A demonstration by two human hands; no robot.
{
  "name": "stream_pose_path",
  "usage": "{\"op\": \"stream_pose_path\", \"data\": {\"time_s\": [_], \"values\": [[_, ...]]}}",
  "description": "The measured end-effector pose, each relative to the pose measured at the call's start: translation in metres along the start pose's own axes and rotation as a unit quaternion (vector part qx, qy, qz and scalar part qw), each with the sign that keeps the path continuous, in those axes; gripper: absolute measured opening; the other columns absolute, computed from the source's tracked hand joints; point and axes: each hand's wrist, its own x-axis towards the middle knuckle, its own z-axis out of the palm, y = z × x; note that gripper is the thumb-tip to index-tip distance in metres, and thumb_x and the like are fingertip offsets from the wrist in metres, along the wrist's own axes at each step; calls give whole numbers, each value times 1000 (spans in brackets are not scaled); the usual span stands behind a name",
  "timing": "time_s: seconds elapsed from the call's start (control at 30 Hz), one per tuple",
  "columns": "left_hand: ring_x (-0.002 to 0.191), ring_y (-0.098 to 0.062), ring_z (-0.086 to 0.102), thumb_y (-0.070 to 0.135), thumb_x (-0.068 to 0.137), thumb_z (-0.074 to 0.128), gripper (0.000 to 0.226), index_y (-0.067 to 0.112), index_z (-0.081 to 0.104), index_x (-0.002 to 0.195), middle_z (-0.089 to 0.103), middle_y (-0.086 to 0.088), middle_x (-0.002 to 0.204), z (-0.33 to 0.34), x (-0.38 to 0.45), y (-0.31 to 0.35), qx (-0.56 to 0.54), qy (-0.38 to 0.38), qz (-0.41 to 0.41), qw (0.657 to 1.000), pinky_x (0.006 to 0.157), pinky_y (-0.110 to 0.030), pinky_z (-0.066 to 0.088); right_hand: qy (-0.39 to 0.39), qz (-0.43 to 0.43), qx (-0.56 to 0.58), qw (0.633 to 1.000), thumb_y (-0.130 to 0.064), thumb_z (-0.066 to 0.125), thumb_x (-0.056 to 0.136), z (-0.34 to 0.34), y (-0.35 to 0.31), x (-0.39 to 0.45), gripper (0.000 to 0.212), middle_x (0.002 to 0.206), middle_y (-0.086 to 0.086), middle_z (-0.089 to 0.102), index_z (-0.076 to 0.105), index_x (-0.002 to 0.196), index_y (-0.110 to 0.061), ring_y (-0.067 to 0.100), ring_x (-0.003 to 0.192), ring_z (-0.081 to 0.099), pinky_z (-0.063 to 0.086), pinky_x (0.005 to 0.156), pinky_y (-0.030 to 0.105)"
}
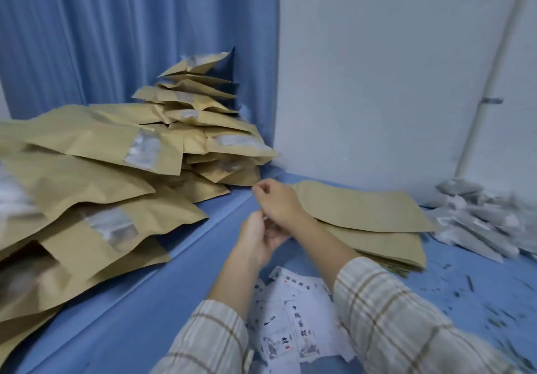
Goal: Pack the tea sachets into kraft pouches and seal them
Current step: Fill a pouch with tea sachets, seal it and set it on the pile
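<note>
Blue cloth covers the bench [180,280], which runs back to a blue curtain [116,33] and a white wall [392,68] meeting in the far corner. Both hands are raised close together over the middle of the bench. The left hand [258,238] has its fingers curled inward, and the right hand [279,202], just above it, has its fingers [261,189] bent with the tips pinched together; something small and pale seems to sit between the two hands, but blur hides what it is, so I cannot tell what either one grips. Filled kraft pouches [87,187] with clear windows are heaped along the left side and climb into the corner against the curtain. Flat empty pouches [366,214] lie stacked just right of the hands, partly under the right forearm. Tea sachets [476,222] lie in a pale pile at the far right near the wall. Printed white packets [290,324] lie on the near edge between the plaid sleeves [392,315]. Open blue cloth remains between the left heap and the hands, with small dark crumbs [494,307] scattered right.
</note>
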Motion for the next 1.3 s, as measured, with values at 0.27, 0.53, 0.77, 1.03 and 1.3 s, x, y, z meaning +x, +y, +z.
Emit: {"op": "stream_pose_path", "data": {"time_s": [0.27, 0.53, 0.77, 1.03, 1.3], "values": [[89, -37, 59, 12, 100, 43, 35, 0, 37, 132, 52, -26, 127, 29, 27, -57, -31, 29, -72, 996, 82, -43, 48, -43, 67, -349, 934, -34, 45, 92, -56, 131, -4, 51, 134, 11, 46, 35, 136, -9, 28, 125, 41, 36, 99, 38], [78, -33, 59, 10, 97, 48, 25, -1, 39, 118, 53, -21, 99, 28, 34, -79, -48, 56, -98, 992, 84, -42, 48, -34, 29, -444, 895, -47, 40, 95, -58, 159, -24, 43, 107, 12, 66, 56, 115, -12, 27, 100, 61, 45, 78, 31], [85, -31, 63, 27, 85, 67, 49, 4, 45, 122, 55, -21, 108, 35, 21, -84, -50, 14, -98, 994, 97, -45, 48, 85, -259, -550, 789, -18, 85, 26, -76, 141, -54, 37, 34, -4, 45, 51, 41, -19, 13, 31, 45, 31, 37, 16], [66, -26, 64, 24, 101, 43, 34, 10, 33, 131, 55, -17, 104, 72, -4, -59, 16, -25, 8, 1000, 70, -46, 54, 187, -387, -449, 783, -6, 81, 50, -93, 118, -77, 23, 47, -3, 54, 71, 70, -11, 15, 44, 53, 41, 38, 23], [90, -30, 56, 10, 103, 32, 21, 14, 42, 84, 52, -7, 85, 78, -57, -43, 135, 62, 234, 961, 66, -28, 54, 77, -125, -58, 987, -25, 47, 96, -110, 61, -118, 28, 111, 0, 68, 63, 119, -21, 15, 104, 60, 44, 94, 28]]}}
